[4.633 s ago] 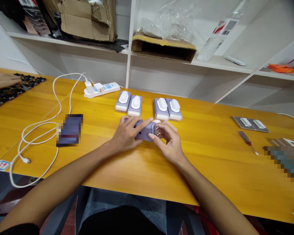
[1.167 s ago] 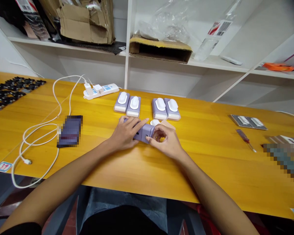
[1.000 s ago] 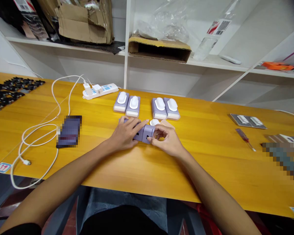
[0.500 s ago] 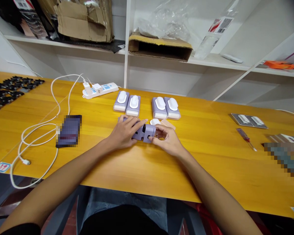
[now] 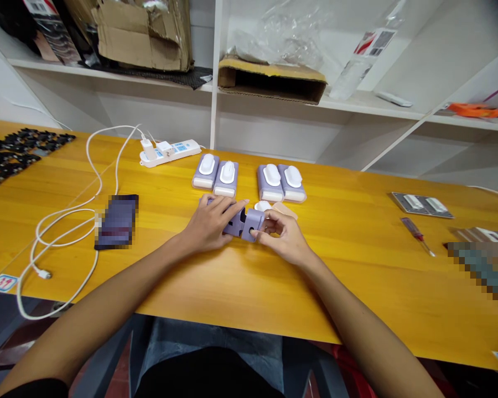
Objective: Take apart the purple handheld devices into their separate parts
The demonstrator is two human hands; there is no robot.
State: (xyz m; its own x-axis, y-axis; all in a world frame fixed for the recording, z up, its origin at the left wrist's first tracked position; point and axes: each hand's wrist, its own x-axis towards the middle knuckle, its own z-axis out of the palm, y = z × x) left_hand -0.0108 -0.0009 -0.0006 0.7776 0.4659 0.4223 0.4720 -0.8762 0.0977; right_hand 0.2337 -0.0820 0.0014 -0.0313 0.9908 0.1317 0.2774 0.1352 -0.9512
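Observation:
Between my hands is a purple plastic casing with dark openings, held low over the wooden table. My left hand wraps its left part, which is mostly hidden under the fingers. The right end is pinched between thumb and fingers of my right hand. Just behind it lie a small white piece and a pale beige piece, partly covered by my right hand. Farther back stand two pairs of purple boxes with white rounded tops, among them a left box and a right box.
A white power strip with a long white cable lies at back left, near a dark phone. On the right are a screwdriver and a grey plate with white parts. Black parts cover the far left; shelves rise behind.
Hardly anything differs. The purple casing has tilted or shifted very slightly in my hands; both hands keep their hold, and everything else lies where it was.

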